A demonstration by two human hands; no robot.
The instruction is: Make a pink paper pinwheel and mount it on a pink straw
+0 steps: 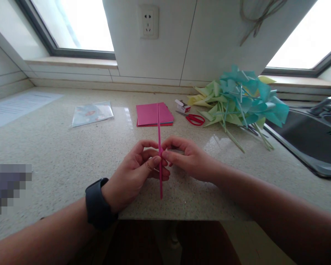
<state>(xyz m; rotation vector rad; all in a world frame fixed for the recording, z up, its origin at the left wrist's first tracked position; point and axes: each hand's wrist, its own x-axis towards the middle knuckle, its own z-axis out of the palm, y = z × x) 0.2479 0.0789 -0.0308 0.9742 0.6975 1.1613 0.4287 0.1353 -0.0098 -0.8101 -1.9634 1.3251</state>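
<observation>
A thin pink folded paper strip [159, 129] stands nearly edge-on to me, held above the front of the counter. My left hand [138, 165], with a dark watch on the wrist, pinches it from the left between thumb and fingers. From the right, my right hand [184, 154] pinches the same pink paper near its middle. Beyond the hands lies a stack of coloured paper sheets [147, 114], pink on top. Red-handled scissors [194, 118] rest to the right of the stack, beside a small opened box [182, 106].
Teal paper flowers [253, 95] and green ones [217, 99] with paper stems pile up at the back right. A sink [306, 143] borders them. A clear packet [92, 113] and a printed sheet [22, 105] lie on the left of the speckled counter [99, 147].
</observation>
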